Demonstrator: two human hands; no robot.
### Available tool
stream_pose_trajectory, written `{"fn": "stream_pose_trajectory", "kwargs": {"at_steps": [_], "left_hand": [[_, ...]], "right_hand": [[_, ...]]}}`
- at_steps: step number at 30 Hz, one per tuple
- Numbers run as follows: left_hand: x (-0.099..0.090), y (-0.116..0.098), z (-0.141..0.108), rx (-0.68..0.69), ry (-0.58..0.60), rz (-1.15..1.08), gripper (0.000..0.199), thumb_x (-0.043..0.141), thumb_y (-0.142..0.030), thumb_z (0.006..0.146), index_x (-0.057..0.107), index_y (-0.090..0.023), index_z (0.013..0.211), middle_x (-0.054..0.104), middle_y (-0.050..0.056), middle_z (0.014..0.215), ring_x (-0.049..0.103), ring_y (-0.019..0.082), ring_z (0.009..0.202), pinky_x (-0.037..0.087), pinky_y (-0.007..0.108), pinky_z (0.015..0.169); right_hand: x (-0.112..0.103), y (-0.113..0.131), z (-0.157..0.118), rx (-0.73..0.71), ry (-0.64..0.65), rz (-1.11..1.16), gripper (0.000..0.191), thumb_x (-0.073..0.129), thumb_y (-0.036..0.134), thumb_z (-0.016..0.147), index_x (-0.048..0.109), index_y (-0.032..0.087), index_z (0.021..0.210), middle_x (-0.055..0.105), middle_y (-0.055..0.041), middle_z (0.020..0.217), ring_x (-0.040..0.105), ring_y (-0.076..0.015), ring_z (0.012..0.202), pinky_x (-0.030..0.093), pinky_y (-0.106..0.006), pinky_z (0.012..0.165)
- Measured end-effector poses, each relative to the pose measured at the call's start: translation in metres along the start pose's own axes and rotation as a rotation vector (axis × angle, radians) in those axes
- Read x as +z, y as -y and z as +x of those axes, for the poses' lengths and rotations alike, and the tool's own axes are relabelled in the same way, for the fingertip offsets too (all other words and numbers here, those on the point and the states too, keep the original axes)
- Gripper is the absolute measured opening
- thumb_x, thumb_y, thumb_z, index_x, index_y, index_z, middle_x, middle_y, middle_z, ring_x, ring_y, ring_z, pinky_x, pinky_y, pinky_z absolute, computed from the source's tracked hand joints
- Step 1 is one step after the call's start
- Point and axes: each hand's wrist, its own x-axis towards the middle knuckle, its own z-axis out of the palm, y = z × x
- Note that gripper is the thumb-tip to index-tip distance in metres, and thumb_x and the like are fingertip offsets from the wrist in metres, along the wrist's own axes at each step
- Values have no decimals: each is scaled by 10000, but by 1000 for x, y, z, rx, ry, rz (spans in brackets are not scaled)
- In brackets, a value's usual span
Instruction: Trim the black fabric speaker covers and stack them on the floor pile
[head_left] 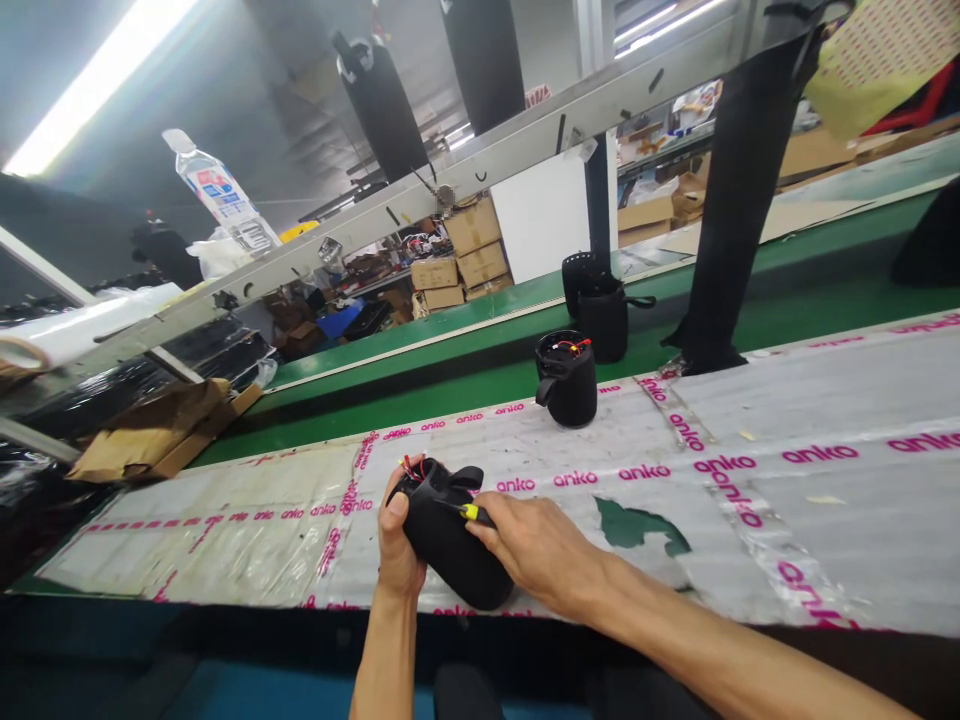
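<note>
My left hand (399,530) is wrapped around the upper side of a black fabric-covered cylinder (465,560), seemingly a portable speaker body, tilted over the bench edge. Red wires (416,466) stick out of its open top, and a black strap loop (466,478) stands up beside the rim. In the fingers of my right hand (536,545) is a slim hand tool with a yellow-and-black handle (472,512). It points at the strap side of the cylinder; the tip is too small to make out.
A similar black cylinder (571,385) with wires stands upright on the foam-covered bench (510,450). Behind it, another black cylinder (604,320) sits on the green belt (450,355). A black post (739,210) rises at right. Overhead, a metal rail (510,150) crosses, holding a plastic bottle (221,195).
</note>
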Motion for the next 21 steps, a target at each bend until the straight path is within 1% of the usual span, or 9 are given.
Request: {"fn": "stream_pose_trajectory", "kwargs": {"at_steps": [3, 8, 11, 14, 18, 21], "left_hand": [[0, 0, 0, 5, 2, 10, 633, 667, -568, 696, 591, -236, 1230, 699, 76, 1049, 684, 246, 890, 538, 371, 826], [-1, 1, 0, 14, 0, 33, 618, 643, -565, 725, 584, -225, 1238, 693, 87, 1073, 678, 249, 917, 535, 371, 833], [-1, 0, 0, 27, -5, 62, 627, 654, -562, 719, 584, -213, 1236, 689, 90, 1078, 673, 253, 938, 529, 365, 845], [-1, -2, -1, 32, -3, 97, 631, 677, -557, 699, 591, -215, 1222, 689, 80, 1074, 671, 255, 936, 527, 360, 847], [4, -3, -1, 42, 4, 134, 614, 712, -529, 674, 611, -205, 1186, 683, 72, 1079, 663, 260, 953, 525, 346, 845], [8, -3, -2, 52, 6, 140, 608, 731, -500, 661, 618, -197, 1177, 682, 68, 1066, 658, 261, 955, 523, 340, 843]], "right_hand": [[-2, 0, 1, -10, -2, -39, 173, 465, 324, 1005, 545, 183, 1066, 716, -60, 909, 684, -202, 756, 383, -286, 600], [-1, 1, 2, -10, -13, -102, 136, 490, 318, 998, 538, 193, 1025, 708, -38, 864, 689, -208, 725, 367, -290, 569], [-1, 2, 1, -18, -16, -157, 149, 493, 333, 999, 533, 191, 1022, 706, -41, 847, 689, -217, 706, 362, -292, 549], [-9, 5, 0, -30, -6, -222, 164, 490, 349, 1002, 528, 190, 993, 698, -44, 808, 685, -221, 670, 352, -293, 521], [-25, 7, 0, -28, 45, -299, 163, 501, 344, 996, 529, 191, 946, 682, -33, 708, 673, -224, 590, 327, -289, 482], [-26, 1, -2, -26, 50, -301, 160, 523, 350, 982, 539, 192, 967, 680, -27, 673, 670, -234, 573, 329, -288, 481]]}}
